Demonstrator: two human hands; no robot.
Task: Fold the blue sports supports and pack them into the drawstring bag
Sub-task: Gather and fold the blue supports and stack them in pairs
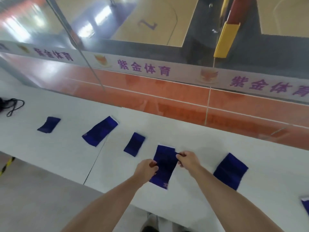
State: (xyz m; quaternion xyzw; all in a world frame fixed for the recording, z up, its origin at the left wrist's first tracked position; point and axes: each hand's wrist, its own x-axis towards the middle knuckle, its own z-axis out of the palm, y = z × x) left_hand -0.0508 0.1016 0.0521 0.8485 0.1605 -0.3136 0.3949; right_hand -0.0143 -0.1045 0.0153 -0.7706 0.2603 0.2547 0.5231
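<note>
Several blue sports supports lie in a row on the white table (66,158). My left hand (147,169) pinches the left edge of the long middle support (164,166), and my right hand (187,159) pinches its right edge. That support lies flat and unfolded, with white trim at both ends. Other supports lie at the far left (49,125), left of centre (99,130), just left of my hands (134,144), to the right (230,171) and at the right frame edge (306,207). The black drawstring bag (10,104) sits at the far left edge, mostly cut off.
An orange wall with a white banner (143,67) and glass above it runs along the table's far side. A seam (95,158) divides the table. The grey floor (33,198) and a yellow-black striped strip (6,164) lie left of the table's near edge.
</note>
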